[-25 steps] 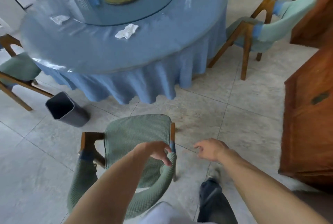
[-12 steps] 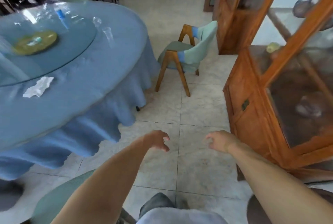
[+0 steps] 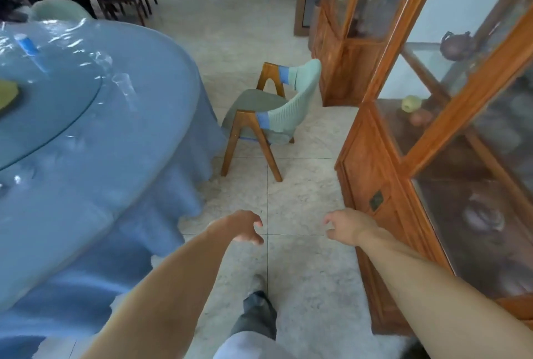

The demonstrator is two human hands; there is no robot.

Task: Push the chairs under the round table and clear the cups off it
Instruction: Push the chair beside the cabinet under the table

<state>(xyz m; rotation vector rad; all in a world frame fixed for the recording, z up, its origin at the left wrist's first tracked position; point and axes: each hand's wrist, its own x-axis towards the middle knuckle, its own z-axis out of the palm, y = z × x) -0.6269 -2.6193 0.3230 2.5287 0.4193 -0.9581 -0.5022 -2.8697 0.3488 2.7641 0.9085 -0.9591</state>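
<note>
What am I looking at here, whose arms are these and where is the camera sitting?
The camera is worn on a person's head, looking forward and down, so the two bare arms are their own. The left hand and right hand reach out over the tiled floor, fingers loosely curled, holding nothing. To the left is a round table under a blue cloth, with clear cups on it. Ahead stands a wooden chair with a green back, not yet pushed under. A wooden glass-fronted cabinet lines the right side.
</note>
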